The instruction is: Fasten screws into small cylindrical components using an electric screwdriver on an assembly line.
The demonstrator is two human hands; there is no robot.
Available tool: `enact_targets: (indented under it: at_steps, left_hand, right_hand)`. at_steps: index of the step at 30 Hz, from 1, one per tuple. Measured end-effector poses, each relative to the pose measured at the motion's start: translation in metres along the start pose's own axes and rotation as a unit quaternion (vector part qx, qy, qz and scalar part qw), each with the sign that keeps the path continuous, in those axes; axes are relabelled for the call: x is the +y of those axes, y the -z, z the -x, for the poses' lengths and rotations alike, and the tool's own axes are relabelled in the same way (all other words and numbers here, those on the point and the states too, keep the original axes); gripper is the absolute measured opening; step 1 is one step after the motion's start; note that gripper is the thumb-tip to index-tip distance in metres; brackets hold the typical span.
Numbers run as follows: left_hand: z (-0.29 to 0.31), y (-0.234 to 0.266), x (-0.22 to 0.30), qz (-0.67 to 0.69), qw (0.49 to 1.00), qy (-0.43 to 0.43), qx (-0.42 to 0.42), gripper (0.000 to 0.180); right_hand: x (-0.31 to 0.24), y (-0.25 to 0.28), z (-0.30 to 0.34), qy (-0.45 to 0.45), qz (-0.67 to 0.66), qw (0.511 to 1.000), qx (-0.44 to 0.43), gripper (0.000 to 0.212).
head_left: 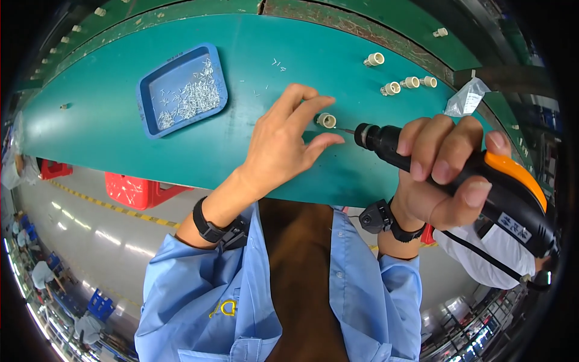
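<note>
My right hand [449, 157] is wrapped round a black and orange electric screwdriver [386, 143], whose thin bit points left. Just beyond the bit's tip is a small cream cylindrical fitting [326, 120], its round opening facing up toward me. My left hand [283, 136] hovers beside this fitting with thumb and forefinger spread on either side of it; no contact shows. Whether the bit's tip touches the fitting, I cannot tell. To the left lies a blue tray [145, 99] holding a heap of small silvery screws or pins [196, 93].
Several similar cream fittings [410, 82] stand on the green table [253, 54] at the far right, near a clear plastic bag [467, 98]. A few loose pins [277, 63] lie beyond my left hand. Red stools [129, 190] stand below the table's near edge. A cable [482, 253] runs beneath the screwdriver.
</note>
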State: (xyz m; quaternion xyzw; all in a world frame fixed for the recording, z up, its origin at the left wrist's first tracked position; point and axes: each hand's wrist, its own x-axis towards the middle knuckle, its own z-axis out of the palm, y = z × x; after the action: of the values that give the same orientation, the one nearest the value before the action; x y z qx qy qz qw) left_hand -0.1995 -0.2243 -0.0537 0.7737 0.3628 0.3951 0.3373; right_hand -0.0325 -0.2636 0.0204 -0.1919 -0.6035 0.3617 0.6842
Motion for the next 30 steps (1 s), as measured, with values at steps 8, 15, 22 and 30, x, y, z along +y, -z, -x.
enact_targets:
  at_steps: [8, 15, 22, 30]
  left_hand:
    - [0.009, -0.017, -0.024, 0.006, 0.997, 0.05, -0.055, 0.027]
    - [0.01, -0.02, -0.026, 0.001, 0.998, 0.037, -0.043, 0.024]
    - [0.011, -0.021, -0.027, -0.008, 0.999, 0.026, -0.034, 0.022]
    - [0.011, -0.021, -0.028, -0.017, 0.999, 0.007, -0.028, 0.023]
  right_hand:
    - [0.013, -0.013, 0.006, -0.03, 0.029, 0.99, 0.134, 0.045]
    - [0.022, -0.01, 0.008, -0.036, 0.026, 0.993, 0.107, 0.044]
    - [0.025, -0.004, 0.012, -0.056, 0.056, 0.996, 0.049, 0.041]
    - [0.029, -0.01, 0.012, -0.053, 0.022, 0.992, 0.113, 0.042]
